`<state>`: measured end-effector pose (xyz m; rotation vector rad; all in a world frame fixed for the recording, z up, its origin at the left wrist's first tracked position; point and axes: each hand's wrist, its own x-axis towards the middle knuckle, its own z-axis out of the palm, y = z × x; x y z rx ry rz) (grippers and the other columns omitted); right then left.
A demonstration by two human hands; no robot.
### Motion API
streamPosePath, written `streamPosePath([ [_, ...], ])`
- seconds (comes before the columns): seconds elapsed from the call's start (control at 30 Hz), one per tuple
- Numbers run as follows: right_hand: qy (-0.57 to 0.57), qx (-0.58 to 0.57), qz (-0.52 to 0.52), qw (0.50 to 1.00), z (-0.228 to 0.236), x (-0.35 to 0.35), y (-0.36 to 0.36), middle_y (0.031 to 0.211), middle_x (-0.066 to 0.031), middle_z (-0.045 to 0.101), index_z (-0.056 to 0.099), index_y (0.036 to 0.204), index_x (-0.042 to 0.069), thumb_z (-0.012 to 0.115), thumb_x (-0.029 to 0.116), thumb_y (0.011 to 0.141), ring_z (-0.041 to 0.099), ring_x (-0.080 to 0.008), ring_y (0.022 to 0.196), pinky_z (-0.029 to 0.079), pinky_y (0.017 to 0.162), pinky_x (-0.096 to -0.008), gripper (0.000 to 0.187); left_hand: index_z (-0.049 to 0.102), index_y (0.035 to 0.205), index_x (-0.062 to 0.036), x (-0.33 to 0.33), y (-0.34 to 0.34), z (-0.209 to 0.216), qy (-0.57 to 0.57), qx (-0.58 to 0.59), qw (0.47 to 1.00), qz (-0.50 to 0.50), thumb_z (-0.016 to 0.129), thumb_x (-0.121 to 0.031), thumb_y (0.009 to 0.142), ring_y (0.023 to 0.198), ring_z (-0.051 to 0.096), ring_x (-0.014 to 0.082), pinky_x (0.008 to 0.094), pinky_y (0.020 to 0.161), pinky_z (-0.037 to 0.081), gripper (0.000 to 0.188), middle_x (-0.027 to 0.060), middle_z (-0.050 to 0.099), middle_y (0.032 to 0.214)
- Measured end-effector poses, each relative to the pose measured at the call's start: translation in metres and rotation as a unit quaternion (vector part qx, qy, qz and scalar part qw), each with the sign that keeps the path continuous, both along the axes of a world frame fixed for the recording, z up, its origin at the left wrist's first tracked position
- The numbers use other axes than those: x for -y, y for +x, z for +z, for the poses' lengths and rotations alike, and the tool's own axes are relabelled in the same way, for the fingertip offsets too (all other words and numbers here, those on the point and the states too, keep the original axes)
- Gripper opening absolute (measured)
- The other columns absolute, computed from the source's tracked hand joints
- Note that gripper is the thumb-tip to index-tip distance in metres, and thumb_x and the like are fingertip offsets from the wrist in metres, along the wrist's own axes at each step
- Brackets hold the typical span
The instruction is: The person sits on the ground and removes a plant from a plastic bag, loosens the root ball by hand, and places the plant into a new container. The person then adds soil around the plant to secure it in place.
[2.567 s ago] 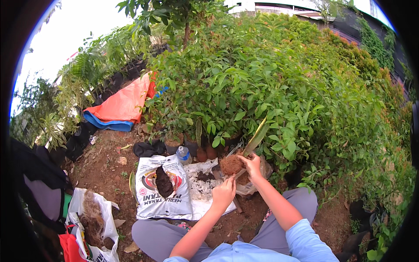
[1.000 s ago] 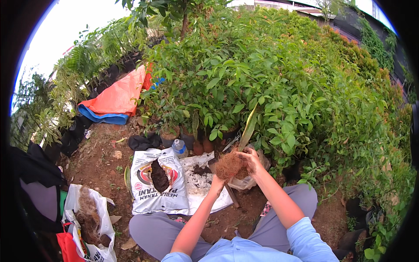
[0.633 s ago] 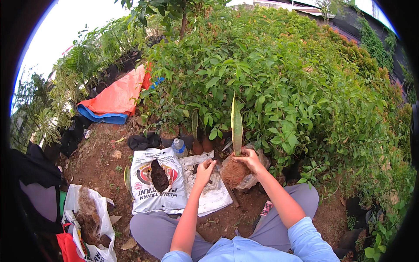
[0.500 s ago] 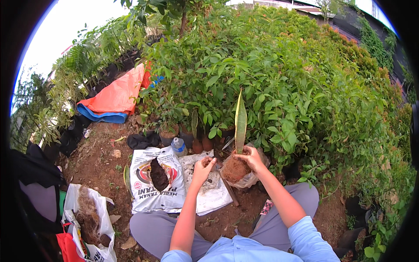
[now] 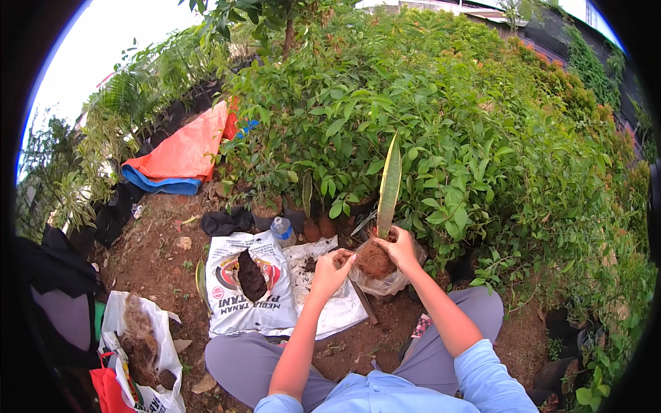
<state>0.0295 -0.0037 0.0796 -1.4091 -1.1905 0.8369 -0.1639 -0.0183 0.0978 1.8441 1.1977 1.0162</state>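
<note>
My right hand [image 5: 402, 249] is closed on the base of a snake plant [image 5: 390, 182], a single tall green leaf with yellow edges. The leaf tilts a little to the right. A ball of brown coconut fibre [image 5: 375, 261] is around its foot, just over a clear plastic bag [image 5: 385, 283]. Left of the ball, apart from the leaf, is my left hand [image 5: 332, 272] with its fingers curled and pinched. What they hold, if anything, is too small to make out.
An opened white sack of dark soil [image 5: 237, 303] lies to the left, beside a soiled white sheet [image 5: 337, 318] and a water bottle [image 5: 282, 228]. Another bag with brown fibre [image 5: 142, 337] stands at lower left. Dense leafy plants [image 5: 468, 138] rise just beyond my hands.
The leaf has swung from upright to a lean to the right and sits slightly higher. My left hand has moved right, closer to the fibre ball.
</note>
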Motion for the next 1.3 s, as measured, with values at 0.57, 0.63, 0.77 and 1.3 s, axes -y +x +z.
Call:
streamPosePath([
  [0.57, 0.067, -0.003, -0.157, 0.985, 0.001, -0.003, -0.005, 0.085, -0.0089, 0.063, 0.057, 0.089, -0.005, 0.071, 0.013, 0.073, 0.057, -0.0134, 0.074, 0.045, 0.067, -0.0285, 0.028, 0.063, 0.084, -0.0031, 0.025, 0.038, -0.013, 0.261, -0.123, 0.955, 0.065, 0.061, -0.015, 0.077, 0.062, 0.061, 0.0228, 0.0308, 0.054, 0.048, 0.014, 0.0076, 0.063, 0.074],
  [0.63, 0.060, -0.071, -0.151, 0.984, 0.001, -0.004, -0.006, 0.086, -0.0083, 0.062, 0.057, 0.090, -0.005, 0.071, 0.012, 0.073, 0.057, -0.0132, 0.075, 0.045, 0.068, -0.0286, 0.028, 0.063, 0.082, -0.0036, 0.027, 0.040, -0.015, 0.299, -0.147, 0.940, 0.069, 0.062, -0.013, 0.076, 0.059, 0.060, 0.0220, 0.0309, 0.053, 0.048, 0.011, 0.0065, 0.061, 0.071],
  [0.77, 0.075, -0.120, -0.168, 0.976, -0.005, -0.007, -0.007, 0.083, -0.0078, 0.062, 0.057, 0.088, -0.006, 0.071, 0.011, 0.072, 0.056, -0.0126, 0.073, 0.045, 0.067, -0.0281, 0.027, 0.063, 0.081, -0.0038, 0.030, 0.044, -0.016, 0.321, -0.144, 0.932, 0.086, 0.061, -0.009, 0.075, 0.058, 0.058, 0.0224, 0.0318, 0.052, 0.046, 0.009, 0.0060, 0.059, 0.068],
  [1.3, 0.024, -0.314, -0.115, 0.942, 0.020, 0.001, -0.017, 0.081, -0.0043, 0.061, 0.058, 0.089, -0.003, 0.071, 0.008, 0.072, 0.057, -0.0110, 0.068, 0.046, 0.059, -0.0243, 0.024, 0.060, 0.087, -0.0012, 0.032, 0.049, -0.050, 0.121, -0.004, 0.991, 0.059, 0.054, -0.006, 0.082, 0.065, 0.062, 0.0247, 0.0299, 0.055, 0.045, 0.008, 0.0115, 0.063, 0.072],
])
